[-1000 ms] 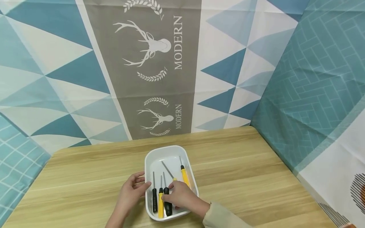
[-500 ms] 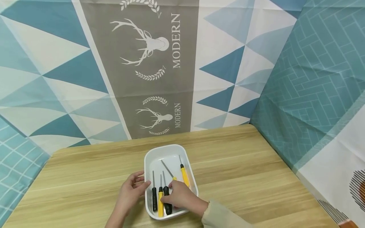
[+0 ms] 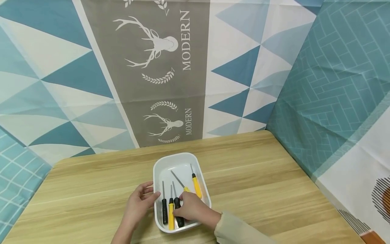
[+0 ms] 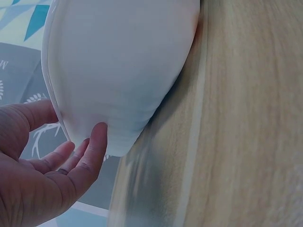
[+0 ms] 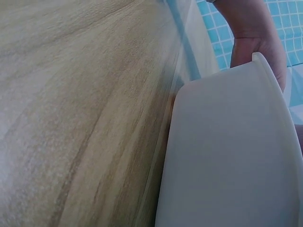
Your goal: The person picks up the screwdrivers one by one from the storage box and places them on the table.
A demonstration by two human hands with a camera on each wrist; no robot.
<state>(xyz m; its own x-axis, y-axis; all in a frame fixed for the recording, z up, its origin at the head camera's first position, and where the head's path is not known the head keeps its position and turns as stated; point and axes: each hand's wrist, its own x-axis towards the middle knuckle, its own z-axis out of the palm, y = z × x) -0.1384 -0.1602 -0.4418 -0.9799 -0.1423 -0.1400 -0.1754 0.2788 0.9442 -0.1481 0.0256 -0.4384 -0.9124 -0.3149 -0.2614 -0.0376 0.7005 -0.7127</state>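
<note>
A white tray on the table holds several screwdrivers. My left hand pinches its left rim, thumb over the edge and fingers against the outer wall; the left wrist view shows this hand on the wall. Inside the tray my right hand has thumb and finger around a black-handled screwdriver. Left of it lie a yellow-handled screwdriver and a thin black one. Another yellow one lies at the right; one with a slanted shaft is partly hidden by the right hand.
The wooden table extends around the tray. Behind it hangs a patterned cloth with triangles and deer heads, and a teal cloth runs along the right side.
The head view has shifted slightly. Both hands keep almost the same places at the tray, and the screwdrivers show no clear movement within it.
</note>
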